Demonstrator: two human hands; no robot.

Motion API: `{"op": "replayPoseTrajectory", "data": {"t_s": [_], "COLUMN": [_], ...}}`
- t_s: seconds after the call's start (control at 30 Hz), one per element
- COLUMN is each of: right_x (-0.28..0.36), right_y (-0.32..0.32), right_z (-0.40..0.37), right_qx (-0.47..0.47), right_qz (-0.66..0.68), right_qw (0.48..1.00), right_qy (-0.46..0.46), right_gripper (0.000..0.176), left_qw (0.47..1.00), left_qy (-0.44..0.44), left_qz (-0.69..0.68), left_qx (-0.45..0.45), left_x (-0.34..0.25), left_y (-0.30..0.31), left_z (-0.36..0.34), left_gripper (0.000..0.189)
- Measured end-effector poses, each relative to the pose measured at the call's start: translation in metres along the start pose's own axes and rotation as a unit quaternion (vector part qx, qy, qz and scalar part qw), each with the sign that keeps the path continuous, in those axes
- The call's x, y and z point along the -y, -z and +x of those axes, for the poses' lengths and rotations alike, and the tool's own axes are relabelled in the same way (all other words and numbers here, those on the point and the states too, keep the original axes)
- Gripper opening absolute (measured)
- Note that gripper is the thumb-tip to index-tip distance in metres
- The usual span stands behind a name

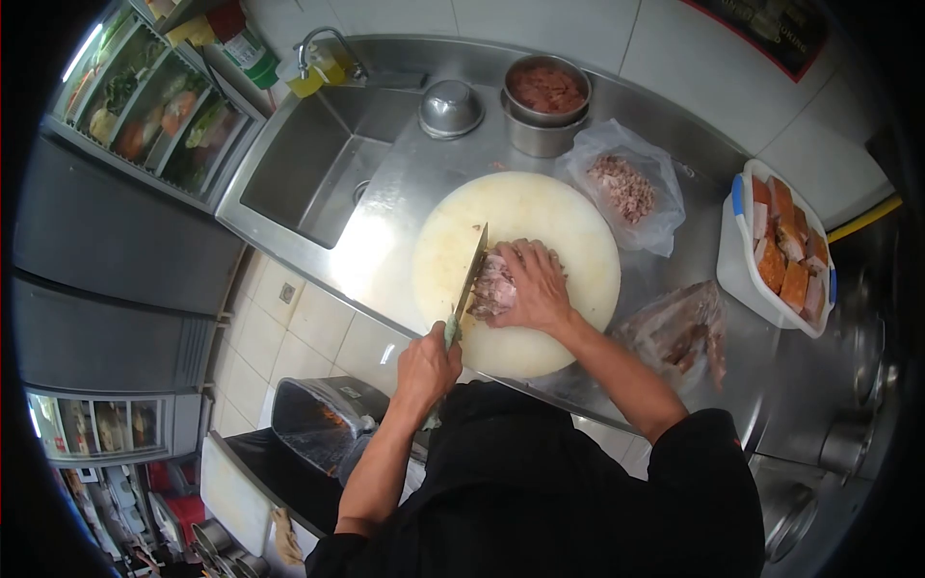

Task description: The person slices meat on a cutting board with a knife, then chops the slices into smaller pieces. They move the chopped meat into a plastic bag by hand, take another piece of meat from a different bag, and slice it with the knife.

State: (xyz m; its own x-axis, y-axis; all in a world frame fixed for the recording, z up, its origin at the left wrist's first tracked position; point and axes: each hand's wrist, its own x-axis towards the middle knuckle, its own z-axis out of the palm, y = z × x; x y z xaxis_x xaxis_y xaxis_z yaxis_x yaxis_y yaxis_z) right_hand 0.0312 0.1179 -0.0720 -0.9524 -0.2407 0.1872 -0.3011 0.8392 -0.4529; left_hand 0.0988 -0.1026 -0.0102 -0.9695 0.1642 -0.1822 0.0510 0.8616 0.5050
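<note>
My left hand [424,374] is closed around the light green handle of a knife [469,275], whose long blade points away from me. The blade stands along the left side of a pile of pale pink sliced meat [494,289]. My right hand [536,289] lies over this meat with bent fingers, gripping it and hiding part of it. Both the meat and the blade are on a round, pale cutting board [578,328]. Right of the board sits an open plastic bag [665,207] with chopped meat [621,188]. Another clear bag [674,332] holds darker pieces of meat.
Behind the board are a metal pot of minced meat [547,89] and an upturned metal bowl [450,108]. A sink [299,183] with a faucet [332,48] is at left. A white tub [737,255] of browned meat blocks stands right. Below is a lined bin [308,424].
</note>
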Motion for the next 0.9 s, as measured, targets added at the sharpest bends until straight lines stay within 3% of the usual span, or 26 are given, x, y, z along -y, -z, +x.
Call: {"op": "replayPoseTrajectory", "data": {"t_s": [0.13,0.23,0.3,0.33,0.4,0.43,0.5,0.6,0.9], "right_x": [0.007,0.008,0.007,0.011,0.021,0.026,0.034,0.033,0.031], "right_y": [0.001,0.012,0.006,0.002,-0.008,-0.016,-0.033,-0.042,-0.045], "right_z": [-0.002,0.004,0.018,0.021,0.026,0.026,0.022,0.019,0.019], "right_qx": [-0.013,0.042,0.001,0.002,-0.062,-0.06,-0.147,-0.212,-0.215], "right_qz": [-0.019,0.012,0.1,0.102,0.107,0.109,-0.037,-0.093,-0.099], "right_qw": [1.0,0.998,0.984,0.983,0.968,0.967,0.972,0.961,0.96], "right_qy": [-0.012,-0.04,-0.15,-0.154,-0.22,-0.224,-0.181,-0.15,-0.15], "right_gripper": [0.128,0.121,0.091,0.091,0.053,0.053,0.036,0.029,0.026], "left_qw": [1.0,1.0,0.999,0.999,0.999,0.999,0.999,0.999,0.993], "left_qy": [-0.005,0.007,0.016,0.028,0.023,0.018,0.024,0.043,0.09], "left_qz": [-0.009,-0.014,-0.028,-0.041,-0.041,-0.042,-0.03,-0.015,-0.075], "left_qx": [0.017,0.022,0.018,0.014,0.012,0.006,0.008,0.013,-0.018], "left_x": [0.001,0.001,0.001,0.001,-0.001,-0.002,-0.006,-0.013,-0.021], "left_y": [0.001,0.002,0.001,0.0,-0.002,-0.003,-0.005,0.002,0.023], "left_z": [0.003,0.002,0.002,0.002,0.002,0.002,0.0,-0.002,-0.001], "left_gripper": [0.023,0.025,0.026,0.027,0.027,0.028,0.029,0.03,0.031]}}
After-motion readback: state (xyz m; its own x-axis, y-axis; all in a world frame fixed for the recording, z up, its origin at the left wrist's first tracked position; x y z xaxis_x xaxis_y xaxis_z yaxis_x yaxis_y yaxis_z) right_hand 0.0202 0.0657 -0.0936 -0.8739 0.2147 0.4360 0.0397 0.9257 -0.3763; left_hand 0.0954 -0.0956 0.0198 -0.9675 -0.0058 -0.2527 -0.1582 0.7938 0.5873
